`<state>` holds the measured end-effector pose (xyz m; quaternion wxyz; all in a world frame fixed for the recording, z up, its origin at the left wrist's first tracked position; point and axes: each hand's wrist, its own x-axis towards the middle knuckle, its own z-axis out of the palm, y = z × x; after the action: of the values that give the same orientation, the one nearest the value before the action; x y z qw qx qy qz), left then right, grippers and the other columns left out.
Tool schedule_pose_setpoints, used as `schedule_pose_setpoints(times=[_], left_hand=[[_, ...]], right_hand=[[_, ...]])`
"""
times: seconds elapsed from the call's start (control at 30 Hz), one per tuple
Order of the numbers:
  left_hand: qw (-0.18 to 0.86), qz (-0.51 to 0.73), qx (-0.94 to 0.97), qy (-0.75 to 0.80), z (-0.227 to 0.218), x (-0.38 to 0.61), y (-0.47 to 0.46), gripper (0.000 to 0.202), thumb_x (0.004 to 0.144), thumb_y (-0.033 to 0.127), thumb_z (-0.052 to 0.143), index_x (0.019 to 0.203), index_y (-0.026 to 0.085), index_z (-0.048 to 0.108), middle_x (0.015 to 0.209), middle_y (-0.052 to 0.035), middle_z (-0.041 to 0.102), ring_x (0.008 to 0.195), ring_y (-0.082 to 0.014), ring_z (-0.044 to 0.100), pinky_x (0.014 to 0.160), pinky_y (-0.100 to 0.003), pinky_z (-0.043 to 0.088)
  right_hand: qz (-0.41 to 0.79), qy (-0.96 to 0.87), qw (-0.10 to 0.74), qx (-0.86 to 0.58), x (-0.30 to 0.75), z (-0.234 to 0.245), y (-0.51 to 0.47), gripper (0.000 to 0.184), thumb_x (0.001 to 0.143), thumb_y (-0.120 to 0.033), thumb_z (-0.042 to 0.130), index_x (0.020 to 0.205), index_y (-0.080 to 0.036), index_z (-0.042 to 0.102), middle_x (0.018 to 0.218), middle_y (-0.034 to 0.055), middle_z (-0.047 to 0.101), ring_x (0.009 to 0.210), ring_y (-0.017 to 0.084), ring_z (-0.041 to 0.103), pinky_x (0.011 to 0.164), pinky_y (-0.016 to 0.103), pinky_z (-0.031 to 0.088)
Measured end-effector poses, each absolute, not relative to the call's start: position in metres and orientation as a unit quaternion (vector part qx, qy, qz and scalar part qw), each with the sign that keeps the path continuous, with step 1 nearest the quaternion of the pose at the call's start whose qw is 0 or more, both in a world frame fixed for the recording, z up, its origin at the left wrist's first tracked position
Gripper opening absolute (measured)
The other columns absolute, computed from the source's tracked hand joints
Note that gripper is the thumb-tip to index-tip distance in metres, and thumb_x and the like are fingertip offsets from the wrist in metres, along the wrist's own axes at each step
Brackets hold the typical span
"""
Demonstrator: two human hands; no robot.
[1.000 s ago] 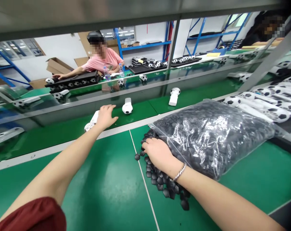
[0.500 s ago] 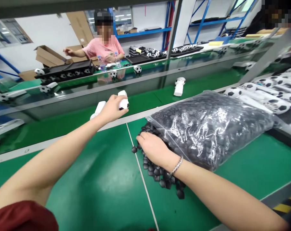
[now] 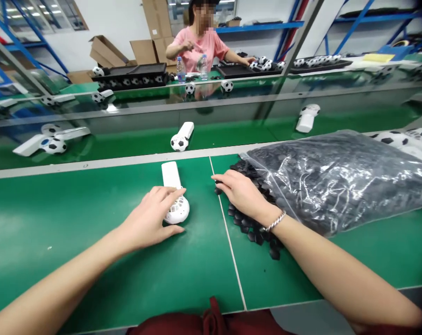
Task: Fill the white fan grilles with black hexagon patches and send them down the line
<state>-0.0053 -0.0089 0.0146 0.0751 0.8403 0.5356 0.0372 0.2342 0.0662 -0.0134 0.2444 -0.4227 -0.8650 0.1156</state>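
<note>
The left hand (image 3: 151, 221) clasps the round head of the white handheld fan (image 3: 176, 210), which lies grille-up on the table (image 3: 92, 223) with its handle pointing away. Just to its right, the right hand (image 3: 241, 193) lies on small black parts (image 3: 253, 230) spilled from a clear bag (image 3: 336, 177). I cannot tell whether it pinches one. Pinning the fan flat and picking a single part with the fingertips seems wisest.

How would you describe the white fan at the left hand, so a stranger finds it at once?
On the near green table, just left of its white line, a fan lies with its handle pointing away and its round head in the left hand. Its head shows a plain white grille, unlike the football-patterned fans on the belt behind.
</note>
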Motion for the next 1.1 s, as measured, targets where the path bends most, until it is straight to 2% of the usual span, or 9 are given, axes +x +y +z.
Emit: schedule_pose_setpoints(times=[0.13,0.23,0.3,0.4,0.5,0.73,0.83,0.97,1.1], left_hand=[[0.102,-0.019,0.886,0.453,0.018,-0.021,0.005,0.072,0.072,0.027,0.06,0.134,0.034,0.024,0.141,-0.0039,0.031,0.131,-0.0304,0.018,0.102,-0.053,0.016],[0.071,-0.018,0.905,0.42,0.018,-0.014,0.009,0.068,0.074,0.036,0.059,0.133,0.027,0.027,0.134,-0.007,0.042,0.129,-0.0274,0.026,0.104,-0.053,0.004],[0.031,-0.012,0.903,0.429,0.014,-0.002,0.009,0.068,0.073,0.049,0.057,0.129,0.018,0.034,0.124,-0.0138,0.05,0.12,-0.0301,0.039,0.104,-0.053,0.008],[0.019,-0.004,0.877,0.481,0.009,0.012,0.007,0.076,0.073,0.062,0.048,0.125,0.007,0.04,0.107,-0.0198,0.057,0.099,-0.0325,0.053,0.093,-0.049,0.031],[0.075,0.014,0.863,0.5,0.005,0.014,0.004,0.07,0.08,0.059,0.039,0.133,0.013,0.03,0.107,-0.0165,0.055,0.091,-0.0288,0.055,0.078,-0.041,0.042],[0.087,0.068,0.803,0.586,-0.002,0.022,0.006,0.07,0.08,0.061,0.035,0.134,0.019,0.027,0.102,-0.0116,0.055,0.092,-0.029,0.053,0.076,-0.04,0.043],[0.081,0.081,0.791,0.601,-0.003,0.031,0.007,0.071,0.078,0.062,0.039,0.135,0.023,0.026,0.098,-0.0095,0.054,0.09,-0.0288,0.054,0.075,-0.041,0.044],[0.137,0.126,0.781,0.596,-0.004,0.033,0.007,0.07,0.075,0.056,0.049,0.135,0.03,0.024,0.109,-0.0072,0.049,0.095,-0.0267,0.054,0.077,-0.039,0.045],[0.179,0.155,0.779,0.581,-0.005,0.027,0.006,0.069,0.074,0.054,0.052,0.134,0.03,0.028,0.117,-0.006,0.048,0.1,-0.0267,0.053,0.082,-0.039,0.044]], right_hand=[[0.173,-0.852,0.272,-0.412,0.233,-0.012,0.064,0.016,0.083,-0.017,0.049,0.092,-0.017,0.061,0.085,0.0044,0.063,0.08,0.016,0.058,0.075,0.029,0.045],[0.215,-0.834,0.283,-0.423,0.232,-0.012,0.062,0.01,0.082,-0.018,0.05,0.088,-0.017,0.058,0.076,0.0009,0.063,0.067,0.012,0.058,0.065,0.025,0.044],[0.212,-0.836,0.287,-0.417,0.232,-0.013,0.062,0.008,0.082,-0.02,0.05,0.084,-0.017,0.058,0.073,0.0005,0.061,0.065,0.012,0.055,0.063,0.024,0.043],[0.194,-0.838,0.3,-0.413,0.231,-0.013,0.061,0.009,0.081,-0.021,0.051,0.082,-0.017,0.059,0.075,0.0019,0.06,0.069,0.013,0.054,0.066,0.026,0.043],[0.204,-0.832,0.3,-0.421,0.23,-0.012,0.06,0.015,0.082,-0.019,0.049,0.091,-0.017,0.061,0.08,0.0036,0.061,0.073,0.014,0.056,0.071,0.028,0.044],[0.294,-0.812,0.33,-0.381,0.224,-0.001,0.049,0.008,0.081,-0.02,0.053,0.081,-0.018,0.061,0.076,0.0009,0.063,0.069,0.012,0.056,0.065,0.024,0.044],[0.311,-0.828,0.331,-0.328,0.219,0.0,0.041,0.009,0.08,-0.02,0.054,0.079,-0.017,0.063,0.077,0.0016,0.062,0.073,0.011,0.055,0.069,0.024,0.043],[0.331,-0.837,0.316,-0.301,0.212,-0.006,0.035,0.008,0.079,-0.018,0.056,0.078,-0.018,0.063,0.075,0.0008,0.062,0.071,0.011,0.055,0.07,0.025,0.043],[0.323,-0.835,0.323,-0.308,0.207,-0.012,0.034,0.006,0.077,-0.018,0.059,0.071,-0.018,0.061,0.074,0.0001,0.056,0.075,0.012,0.052,0.072,0.026,0.042]])
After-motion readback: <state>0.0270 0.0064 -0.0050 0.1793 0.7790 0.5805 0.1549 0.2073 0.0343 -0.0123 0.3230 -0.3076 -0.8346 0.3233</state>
